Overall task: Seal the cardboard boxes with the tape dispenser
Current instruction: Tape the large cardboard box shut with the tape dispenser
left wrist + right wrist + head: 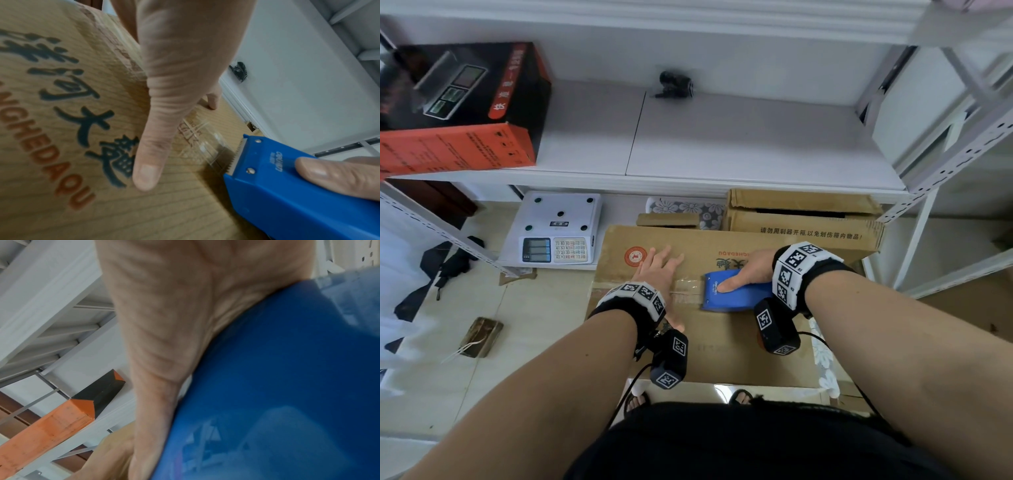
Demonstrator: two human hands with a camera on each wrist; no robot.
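A large brown cardboard box (709,346) with printed lettering lies flat-topped in front of me. My left hand (659,270) rests flat on its lid, fingers straight and spread, pressing down beside the centre seam. My right hand (748,274) grips the blue tape dispenser (736,294), thumb laid along its top. The dispenser's toothed blade (236,157) sits on the seam, and a strip of clear tape (685,291) runs from it toward my left hand. In the right wrist view the dispenser's blue body (287,386) fills the frame under my palm.
A second cardboard box (804,216) with open flaps stands behind the first. A white electronic scale (556,229) sits on the floor at left. A white metal shelf (722,137) carries an orange-black carton (462,106). A dark bag (438,274) lies on the floor.
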